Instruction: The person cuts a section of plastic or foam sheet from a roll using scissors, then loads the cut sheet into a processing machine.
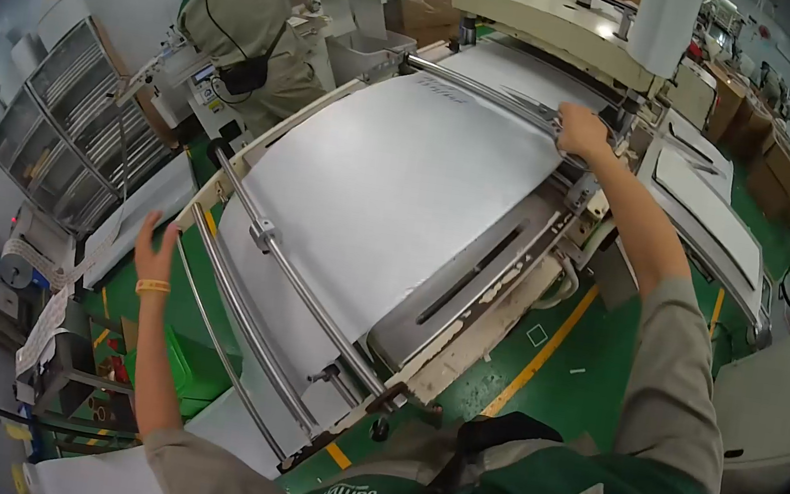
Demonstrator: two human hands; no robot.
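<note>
A white sheet (pixel 394 181) lies across the machine bed, passing under metal rollers (pixel 295 278) at the near end. My right hand (pixel 582 134) is closed at the right end of the metal crossbar (pixel 483 90) at the far side of the sheet; what its fingers grip there is too small to make out. My left hand (pixel 155 249) is raised beside the left ends of the near rollers, its fingers apart and nothing in it. Faint dark print shows on the sheet near the crossbar.
A co-worker (pixel 245 24) stands at a bench at the upper left. The cream press (pixel 549 16) rises beyond the sheet. On the right are a side table (pixel 711 226) and a cabinet (pixel 766 410). A green bin (pixel 196 366) stands at the lower left.
</note>
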